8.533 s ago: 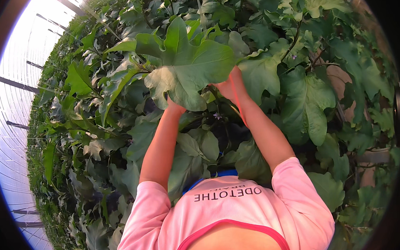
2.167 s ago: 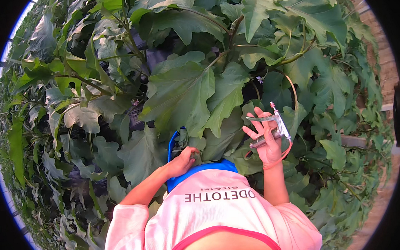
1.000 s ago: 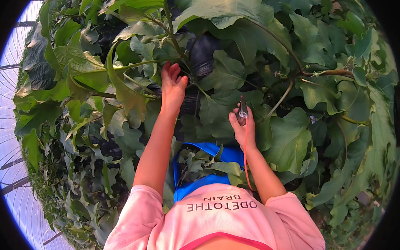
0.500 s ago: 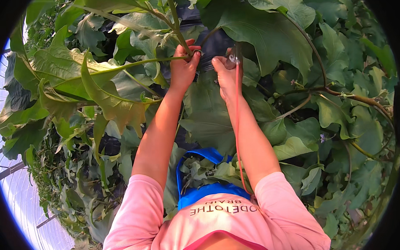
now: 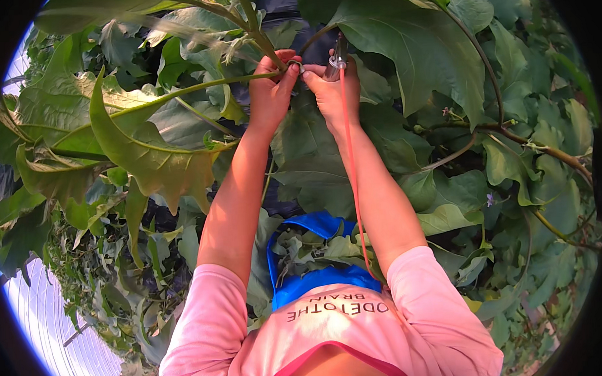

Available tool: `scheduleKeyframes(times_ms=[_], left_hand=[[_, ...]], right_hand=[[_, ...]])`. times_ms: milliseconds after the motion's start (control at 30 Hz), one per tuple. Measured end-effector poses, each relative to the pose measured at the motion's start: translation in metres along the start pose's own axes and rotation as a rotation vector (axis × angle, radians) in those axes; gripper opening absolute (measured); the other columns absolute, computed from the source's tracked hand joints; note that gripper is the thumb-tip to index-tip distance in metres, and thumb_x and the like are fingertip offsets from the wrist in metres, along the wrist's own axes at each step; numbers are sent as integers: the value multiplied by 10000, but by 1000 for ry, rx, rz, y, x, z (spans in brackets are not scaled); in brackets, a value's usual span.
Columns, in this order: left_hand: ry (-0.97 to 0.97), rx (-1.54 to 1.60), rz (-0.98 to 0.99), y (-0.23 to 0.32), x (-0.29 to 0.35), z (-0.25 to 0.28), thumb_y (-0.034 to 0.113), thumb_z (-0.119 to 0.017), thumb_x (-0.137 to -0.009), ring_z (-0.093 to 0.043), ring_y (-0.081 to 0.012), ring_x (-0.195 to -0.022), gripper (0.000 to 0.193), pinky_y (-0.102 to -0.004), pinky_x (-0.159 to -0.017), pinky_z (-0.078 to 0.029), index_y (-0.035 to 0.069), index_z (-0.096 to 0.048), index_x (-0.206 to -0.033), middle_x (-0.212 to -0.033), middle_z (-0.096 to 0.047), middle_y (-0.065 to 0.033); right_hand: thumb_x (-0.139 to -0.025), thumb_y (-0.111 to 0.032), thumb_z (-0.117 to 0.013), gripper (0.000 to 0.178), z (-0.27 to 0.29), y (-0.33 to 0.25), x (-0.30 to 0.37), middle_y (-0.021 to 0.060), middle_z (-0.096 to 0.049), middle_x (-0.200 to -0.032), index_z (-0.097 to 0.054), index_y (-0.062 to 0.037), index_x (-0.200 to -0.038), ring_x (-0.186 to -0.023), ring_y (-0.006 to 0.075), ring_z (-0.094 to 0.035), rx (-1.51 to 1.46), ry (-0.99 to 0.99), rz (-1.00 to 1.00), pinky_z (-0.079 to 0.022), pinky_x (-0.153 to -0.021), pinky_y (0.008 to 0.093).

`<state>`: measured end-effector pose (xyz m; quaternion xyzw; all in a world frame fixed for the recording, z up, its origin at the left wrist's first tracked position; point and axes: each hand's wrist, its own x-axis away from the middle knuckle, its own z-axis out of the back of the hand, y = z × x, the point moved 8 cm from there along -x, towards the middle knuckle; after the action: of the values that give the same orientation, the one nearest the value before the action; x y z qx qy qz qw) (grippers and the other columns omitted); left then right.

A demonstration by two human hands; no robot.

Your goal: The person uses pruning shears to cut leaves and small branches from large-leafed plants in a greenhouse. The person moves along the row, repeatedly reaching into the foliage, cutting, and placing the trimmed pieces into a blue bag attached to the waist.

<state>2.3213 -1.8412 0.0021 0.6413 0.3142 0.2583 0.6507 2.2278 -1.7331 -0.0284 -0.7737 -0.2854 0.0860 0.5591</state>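
My left hand (image 5: 271,89) is closed in a pinch at a fork of a thick green eggplant stem (image 5: 259,38), its fingers partly behind the stem. A small pale piece (image 5: 299,65) shows at the fingertips, too small to name. My right hand (image 5: 336,97) is closed around a small metal hand tool (image 5: 340,49), which points away from me. Its thumb reaches the left fingertips at the pale piece. A pink cord (image 5: 350,160) runs from a clear ring on the tool down along my right forearm to my waist. The tool's grip is hidden in the palm.
Large lobed leaves (image 5: 409,58) hang over the far right, and a broad leaf (image 5: 147,140) spreads left of my forearm. A woody branch (image 5: 545,149) crosses at right. A blue bag (image 5: 317,280) with leafy cuttings hangs at my waist. Dark plastic sheeting (image 5: 278,10) lies behind.
My right hand has moved left and slightly up, bringing its thumb to the left fingertips. The tool now shows more plainly above it. The view has shifted slightly.
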Motion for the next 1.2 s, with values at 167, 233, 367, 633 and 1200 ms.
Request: scheduleKeyframes(times_ms=[167,233,367,633,1200], left_hand=[[-38,-68,-12,2,-1,3,106,-709,-952,-645,-87,-866,163,-250,-774,-520,7,-664,-1073,-966,-714,-33],[-32,-54,-24,6,-1,3,120,-725,-942,-649,-89,-827,161,-255,-742,-520,9,-674,-1046,-934,-719,-37],[-12,-277,-109,16,-6,3,132,-740,-928,-650,-97,-767,152,-269,-682,-515,5,-691,-996,-864,-720,-54],[51,-295,-1,11,-4,5,148,-723,-963,-581,-56,-785,193,-210,-678,-459,-20,-702,-1055,-869,-687,-4],[35,-316,5,18,1,2,188,-755,-937,-651,-104,-907,334,-256,-772,-516,-19,-654,-1178,-987,-718,-59]], right_hand=[[-839,29,-712,536,-5,-6,1,129,-728,-957,-408,31,-1280,-861,157,-694,-40,-1,-26,-551,-768,293],[-847,55,-695,527,-7,-7,1,132,-722,-963,-399,32,-1283,-867,161,-693,-145,-5,-17,-552,-778,296],[-858,71,-687,538,-7,-9,-1,137,-715,-977,-385,24,-1300,-879,164,-691,-125,-19,1,-550,-802,299],[-873,-59,-772,492,0,-16,27,-39,-493,-842,-512,-25,-1290,-703,47,-460,-69,22,21,-423,-687,217],[-890,29,-613,239,-11,-21,66,72,-655,-977,-574,17,-1126,-884,159,-662,-101,-220,-102,-532,-794,296]])
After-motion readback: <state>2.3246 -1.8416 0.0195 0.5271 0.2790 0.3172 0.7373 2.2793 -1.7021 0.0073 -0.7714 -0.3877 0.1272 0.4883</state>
